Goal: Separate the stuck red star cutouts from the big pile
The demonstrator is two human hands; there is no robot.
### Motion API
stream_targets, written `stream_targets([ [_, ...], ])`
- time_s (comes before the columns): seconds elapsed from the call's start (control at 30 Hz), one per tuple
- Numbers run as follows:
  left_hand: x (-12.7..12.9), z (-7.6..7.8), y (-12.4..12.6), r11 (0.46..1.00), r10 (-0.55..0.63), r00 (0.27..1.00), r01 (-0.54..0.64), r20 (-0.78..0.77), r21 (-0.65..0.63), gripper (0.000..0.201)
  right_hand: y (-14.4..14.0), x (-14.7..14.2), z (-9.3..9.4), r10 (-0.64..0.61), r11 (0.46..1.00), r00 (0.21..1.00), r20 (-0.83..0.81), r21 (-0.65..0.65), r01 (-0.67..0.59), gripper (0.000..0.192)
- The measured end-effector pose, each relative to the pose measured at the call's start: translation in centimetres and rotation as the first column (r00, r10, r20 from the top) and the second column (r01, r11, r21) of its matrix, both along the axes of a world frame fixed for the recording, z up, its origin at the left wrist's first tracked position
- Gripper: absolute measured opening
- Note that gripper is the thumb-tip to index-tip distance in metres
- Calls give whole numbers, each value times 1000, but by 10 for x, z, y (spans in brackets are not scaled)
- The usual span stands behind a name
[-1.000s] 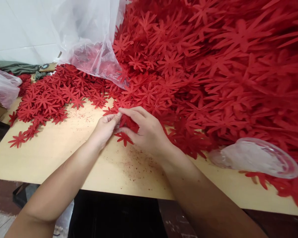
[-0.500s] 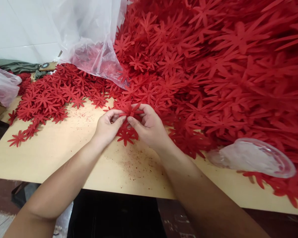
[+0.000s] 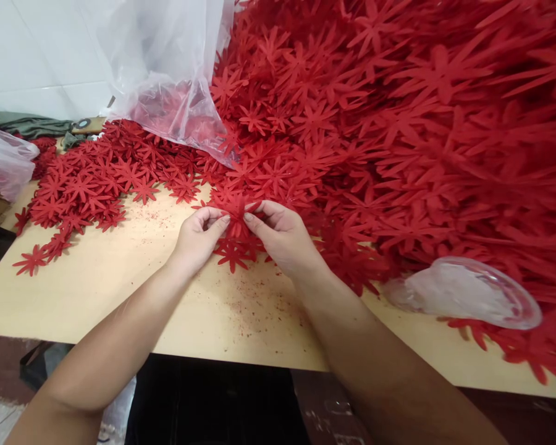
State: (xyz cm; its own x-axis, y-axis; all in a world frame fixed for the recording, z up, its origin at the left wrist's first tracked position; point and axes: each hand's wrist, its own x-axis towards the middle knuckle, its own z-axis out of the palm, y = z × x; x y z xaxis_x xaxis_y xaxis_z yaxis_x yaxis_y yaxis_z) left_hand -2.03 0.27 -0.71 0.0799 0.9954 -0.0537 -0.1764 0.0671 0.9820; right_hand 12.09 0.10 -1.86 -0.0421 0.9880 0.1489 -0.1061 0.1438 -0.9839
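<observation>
— Red flower cutout (image 3: 238, 210), where is it exactly?

— It is between both hands, just above the wooden table (image 3: 120, 296), at the near edge of the big red heap. The left hand (image 3: 197, 238) pinches its left side with thumb and fingertips, and the right hand (image 3: 282, 238) pinches its right side in the same way. Both hands are closed on this one piece, and the fingertips almost meet.

— What lies under the hands?

— More cutouts of the same shape. One flat flower (image 3: 232, 254) rests on the table just below the fingers, touching other pieces beside it. Red crumbs (image 3: 241, 309) are scattered on the wood nearer to the person, between the two forearms.

— And to the sides?

— On the right, near the table edge, a crumpled clear plastic piece (image 3: 463, 293) lies partly on the red pieces. On the left, a flatter spread of flowers (image 3: 92, 179) covers the table, with a single flower (image 3: 29, 261) a little apart from it. At the far left edge I see a small plastic bag (image 3: 7, 161).

— What is behind?

— A large heap of flowers (image 3: 398, 123) rises on the right and fills most of the view. A big transparent bag (image 3: 167, 80) lies against it, with red pieces inside, and behind this is a white tiled wall (image 3: 37, 55)
</observation>
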Motion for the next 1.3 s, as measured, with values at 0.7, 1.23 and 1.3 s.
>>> stream_targets([
  [0.7, -2, -1, -4, 948, 69, 982, -9, -177, 319, 28, -6, -8, 3, -32, 997, 994, 107, 80, 24, 42],
  [1.23, -14, 6, 5, 993, 117, 992, -119, 44, 28, 12, 10, 30, -7, -350, 912, 892, 287, 323, 254, 20],
  [1.3, -15, 6, 6, 993, 116, 993, -117, 32, 29, 13, 9, 33, -5, -485, 839, 801, 352, 446, 312, 30],
])
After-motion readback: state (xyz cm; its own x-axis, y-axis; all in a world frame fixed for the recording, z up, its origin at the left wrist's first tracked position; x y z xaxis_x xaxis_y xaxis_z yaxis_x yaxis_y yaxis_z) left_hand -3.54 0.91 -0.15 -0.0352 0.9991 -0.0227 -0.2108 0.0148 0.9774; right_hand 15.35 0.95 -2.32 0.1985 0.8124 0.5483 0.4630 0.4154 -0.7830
